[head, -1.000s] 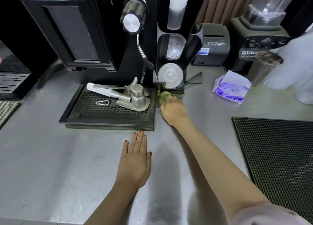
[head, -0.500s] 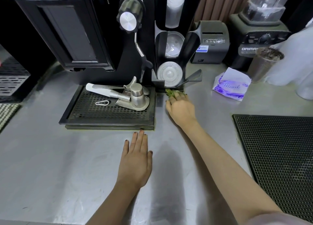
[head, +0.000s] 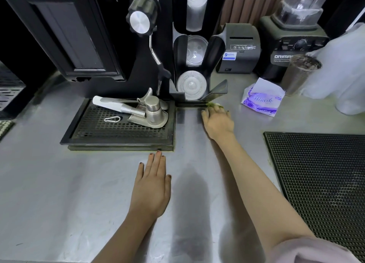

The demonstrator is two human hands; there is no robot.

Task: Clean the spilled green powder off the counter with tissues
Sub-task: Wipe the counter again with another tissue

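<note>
My right hand [head: 217, 122] presses a green-stained tissue [head: 214, 105] onto the steel counter [head: 59, 193], right against the base of the black lid dispenser [head: 195, 80]. Only the tissue's green edge shows past my fingertips; the rest lies under the hand. My left hand [head: 153, 185] rests flat on the counter with straight fingers, its fingertips just in front of the black drip tray [head: 118, 132]. A purple and white tissue packet [head: 262, 99] lies to the right of my right hand. A faint green trace runs along the drip tray's front edge.
A black machine stands behind the drip tray, which carries a metal scoop tool [head: 146, 112] and a carabiner [head: 112, 119]. At the back right are a receipt printer [head: 239, 49], a blender [head: 294, 35] and a steel cup [head: 300, 75]. A black rubber mat [head: 320, 183] covers the right side.
My right hand has slid the tissue to the right along the dispenser's base. My left hand has stayed flat in place.
</note>
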